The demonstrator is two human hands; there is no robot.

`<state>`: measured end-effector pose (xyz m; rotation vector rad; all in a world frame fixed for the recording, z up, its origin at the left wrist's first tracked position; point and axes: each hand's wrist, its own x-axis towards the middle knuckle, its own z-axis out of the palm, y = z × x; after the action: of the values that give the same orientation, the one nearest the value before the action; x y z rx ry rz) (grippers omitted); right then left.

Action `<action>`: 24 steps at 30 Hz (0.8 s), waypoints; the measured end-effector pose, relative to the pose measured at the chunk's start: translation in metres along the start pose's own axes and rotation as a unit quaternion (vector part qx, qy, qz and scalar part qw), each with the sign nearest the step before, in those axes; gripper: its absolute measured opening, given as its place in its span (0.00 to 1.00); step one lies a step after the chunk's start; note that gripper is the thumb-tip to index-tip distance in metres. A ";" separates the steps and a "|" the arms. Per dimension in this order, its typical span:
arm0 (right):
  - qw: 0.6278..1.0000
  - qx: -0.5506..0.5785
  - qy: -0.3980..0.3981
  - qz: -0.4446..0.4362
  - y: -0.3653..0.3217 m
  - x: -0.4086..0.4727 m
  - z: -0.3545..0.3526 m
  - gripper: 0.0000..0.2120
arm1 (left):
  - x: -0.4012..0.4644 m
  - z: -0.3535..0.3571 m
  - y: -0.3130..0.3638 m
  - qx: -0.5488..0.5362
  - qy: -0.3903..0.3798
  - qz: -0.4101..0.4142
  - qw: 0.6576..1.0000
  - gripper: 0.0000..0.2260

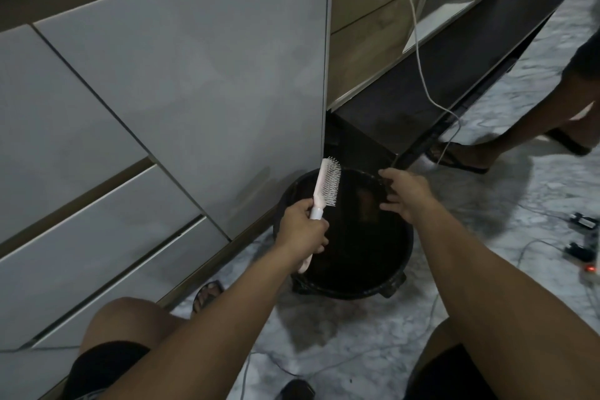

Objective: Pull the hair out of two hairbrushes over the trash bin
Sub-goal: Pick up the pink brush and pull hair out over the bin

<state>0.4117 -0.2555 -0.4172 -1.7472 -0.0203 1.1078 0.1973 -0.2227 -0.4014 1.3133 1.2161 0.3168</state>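
Observation:
A round black trash bin stands on the floor in front of me, its inside dark. My left hand grips the handle of a pale pink hairbrush, held upright over the bin's left rim with the metal bristles facing right. My right hand hovers over the bin's far right side, fingers spread and slightly curled; whether any hair is between them is too dark to tell. A second hairbrush is not visible.
Grey drawer fronts fill the left. A dark low shelf and white cable lie behind the bin. Another person's legs in sandals stand at the right. Cables and a power strip lie on the marble floor.

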 end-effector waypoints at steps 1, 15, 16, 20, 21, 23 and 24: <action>1.000 0.004 0.012 0.002 -0.001 -0.001 0.000 0.21 | -0.001 0.000 0.000 -0.003 -0.002 -0.002 1.000 0.22; 0.982 -0.042 -0.123 -0.134 -0.005 -0.063 0.031 0.14 | -0.023 0.003 0.014 -0.007 -0.040 0.012 0.999 0.17; 0.983 -0.033 -0.118 -0.140 -0.005 -0.064 0.030 0.12 | -0.025 0.001 0.015 -0.007 -0.038 0.016 0.999 0.18; 0.982 -0.004 -0.138 -0.126 -0.006 -0.074 0.030 0.18 | -0.035 -0.007 0.018 0.021 -0.008 0.043 0.999 0.21; 0.982 -0.004 -0.143 -0.126 -0.006 -0.078 0.031 0.20 | -0.037 -0.008 0.019 0.035 0.003 0.058 0.998 0.22; 0.979 -0.007 -0.157 -0.131 -0.008 -0.086 0.034 0.23 | -0.043 -0.010 0.022 0.067 0.027 0.096 0.993 0.23; 0.977 -0.013 -0.162 -0.136 -0.009 -0.090 0.035 0.25 | -0.045 -0.011 0.024 0.084 0.036 0.115 0.989 0.23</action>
<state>0.3403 -0.2690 -0.3534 -1.5151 -0.4630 1.1779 0.1803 -0.2440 -0.3563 1.6043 1.1728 0.4372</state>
